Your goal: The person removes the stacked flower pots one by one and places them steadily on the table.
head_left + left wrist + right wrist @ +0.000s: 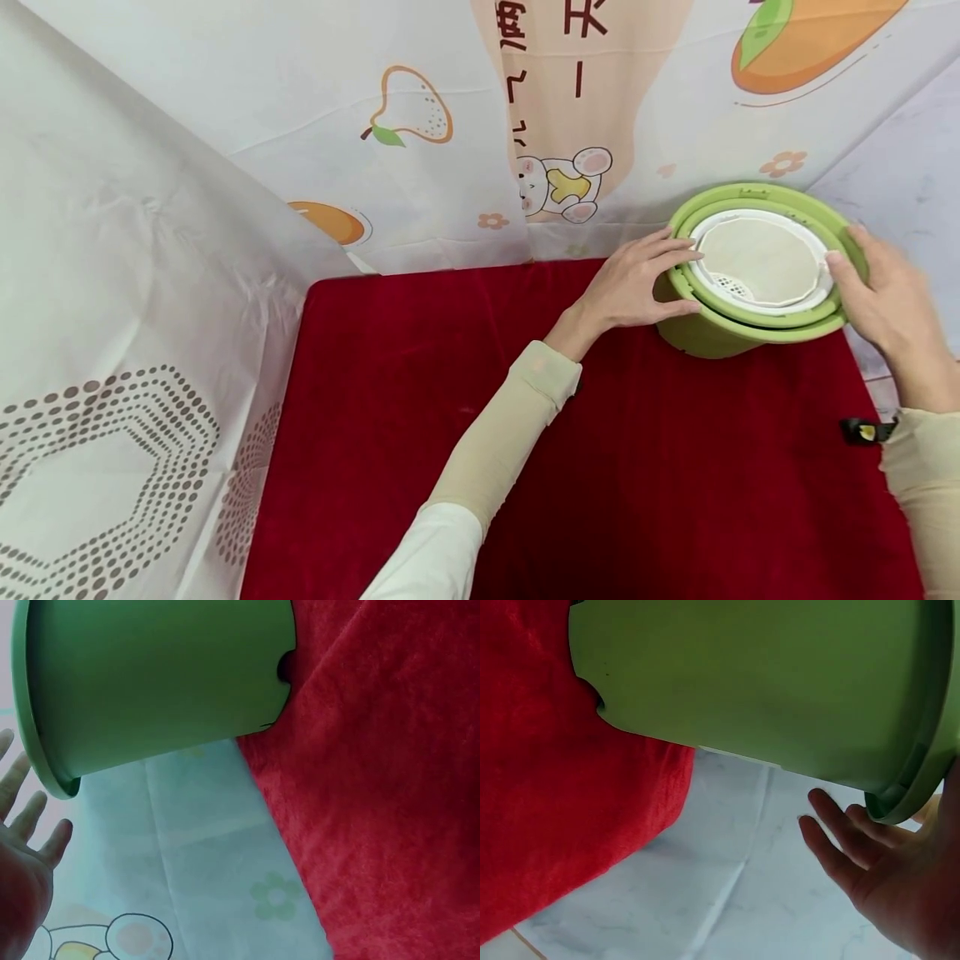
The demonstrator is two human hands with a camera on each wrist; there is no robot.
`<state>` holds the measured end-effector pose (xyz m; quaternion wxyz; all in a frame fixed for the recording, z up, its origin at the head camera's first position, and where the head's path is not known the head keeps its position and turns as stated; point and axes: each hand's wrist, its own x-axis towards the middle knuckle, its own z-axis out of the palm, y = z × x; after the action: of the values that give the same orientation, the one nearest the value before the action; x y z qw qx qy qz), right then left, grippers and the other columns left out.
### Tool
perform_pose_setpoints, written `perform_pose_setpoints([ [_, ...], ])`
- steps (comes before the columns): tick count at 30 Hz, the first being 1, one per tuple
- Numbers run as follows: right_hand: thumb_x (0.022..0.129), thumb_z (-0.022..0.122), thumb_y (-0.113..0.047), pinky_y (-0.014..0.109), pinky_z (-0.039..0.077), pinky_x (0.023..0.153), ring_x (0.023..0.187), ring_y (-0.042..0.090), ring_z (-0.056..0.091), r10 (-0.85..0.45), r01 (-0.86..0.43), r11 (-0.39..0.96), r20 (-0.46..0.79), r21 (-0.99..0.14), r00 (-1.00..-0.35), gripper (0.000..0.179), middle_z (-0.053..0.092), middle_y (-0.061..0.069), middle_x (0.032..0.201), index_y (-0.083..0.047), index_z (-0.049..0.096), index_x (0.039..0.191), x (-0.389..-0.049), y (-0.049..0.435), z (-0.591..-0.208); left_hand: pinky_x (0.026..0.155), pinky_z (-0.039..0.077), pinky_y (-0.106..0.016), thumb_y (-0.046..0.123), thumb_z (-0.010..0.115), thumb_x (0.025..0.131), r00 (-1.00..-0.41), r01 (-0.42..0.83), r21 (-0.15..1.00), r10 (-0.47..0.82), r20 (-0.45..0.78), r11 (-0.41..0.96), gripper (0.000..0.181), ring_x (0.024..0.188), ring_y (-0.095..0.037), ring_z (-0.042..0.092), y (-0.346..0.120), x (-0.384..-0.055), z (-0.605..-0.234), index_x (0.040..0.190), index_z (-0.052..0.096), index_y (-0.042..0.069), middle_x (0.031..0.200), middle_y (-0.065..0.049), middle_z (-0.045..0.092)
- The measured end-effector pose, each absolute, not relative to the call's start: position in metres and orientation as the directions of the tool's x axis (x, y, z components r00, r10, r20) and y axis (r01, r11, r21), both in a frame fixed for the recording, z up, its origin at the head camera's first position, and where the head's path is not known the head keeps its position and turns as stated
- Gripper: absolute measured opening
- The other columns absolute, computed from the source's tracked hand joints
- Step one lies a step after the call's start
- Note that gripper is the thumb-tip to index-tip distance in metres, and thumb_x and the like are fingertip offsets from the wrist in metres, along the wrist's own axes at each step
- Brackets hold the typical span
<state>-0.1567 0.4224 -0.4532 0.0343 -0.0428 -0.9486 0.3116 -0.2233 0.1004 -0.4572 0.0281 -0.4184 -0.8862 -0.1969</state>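
A green plastic pot (708,333) stands near the back right corner of the red cloth. Nested in its mouth is a second green rim, with a white round vessel (825,287) inside. A pale round piece (761,258) covers most of the white vessel's middle, and small holes show beside it. My left hand (633,279) reaches over the left rim, thumb at the front, fingers spread and nearly straight. At the right side, my right hand (888,292) lays its thumb over the rim toward the white vessel. Its other fingers (832,851) spread loosely outside, below the lip.
Red cloth (450,400) covers the table. A white printed sheet (420,200) hangs behind, close to the pot, and another patterned sheet (112,333) is at the left. A dark strap (866,431) shows by the right sleeve. The table's right edge lies close to the pot.
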Motion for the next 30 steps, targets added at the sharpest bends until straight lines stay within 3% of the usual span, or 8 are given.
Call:
perform_pose_setpoints([
  [8, 0.106, 0.028, -0.033, 0.053, 0.009, 0.12, 0.147, 0.043, 0.014, 0.204, 0.158, 0.727, -0.009, -0.668, -0.979, 0.057, 0.018, 0.018, 0.162, -0.019, 0.016, 0.16, -0.153, 0.421, -0.459, 0.119, 0.008, -0.028, 0.074, 0.054, 0.085, -0.626, 0.77, 0.282, 0.762, 0.166, 0.572, 0.072, 0.15, -0.007, 0.012, 0.107, -0.226, -0.459, 0.144, 0.052, 0.033, 0.154, 0.016, 0.039],
  [14, 0.104, 0.023, -0.031, 0.035, 0.008, 0.121, 0.15, 0.024, 0.013, 0.264, 0.194, 0.679, -0.011, -0.708, -0.965, 0.055, 0.017, 0.002, 0.163, -0.027, 0.02, 0.159, -0.151, 0.42, -0.462, 0.12, 0.006, -0.032, 0.075, 0.051, 0.085, -0.626, 0.771, 0.261, 0.767, 0.141, 0.581, 0.072, 0.15, -0.005, 0.008, 0.11, -0.226, -0.459, 0.146, 0.049, 0.036, 0.156, 0.019, 0.033],
  [20, 0.105, 0.026, -0.026, 0.027, 0.007, 0.119, 0.146, 0.008, 0.015, 0.309, 0.183, 0.594, 0.012, -0.783, -0.951, 0.053, 0.02, -0.011, 0.162, -0.027, 0.025, 0.158, -0.151, 0.418, -0.465, 0.12, 0.003, -0.032, 0.075, 0.049, 0.086, -0.633, 0.761, 0.275, 0.766, 0.114, 0.588, 0.071, 0.148, -0.001, 0.003, 0.119, -0.226, -0.458, 0.147, 0.047, 0.039, 0.157, 0.024, 0.028],
  [30, 0.107, 0.031, -0.034, 0.022, 0.014, 0.117, 0.142, 0.004, 0.027, 0.343, 0.111, 0.553, 0.104, -0.825, -0.934, 0.048, 0.034, -0.017, 0.155, -0.024, 0.039, 0.154, -0.152, 0.418, -0.473, 0.119, 0.01, -0.033, 0.075, 0.049, 0.087, -0.615, 0.775, 0.273, 0.779, 0.12, 0.57, 0.067, 0.148, -0.002, 0.013, 0.128, -0.226, -0.459, 0.142, 0.054, 0.037, 0.154, 0.02, 0.037],
])
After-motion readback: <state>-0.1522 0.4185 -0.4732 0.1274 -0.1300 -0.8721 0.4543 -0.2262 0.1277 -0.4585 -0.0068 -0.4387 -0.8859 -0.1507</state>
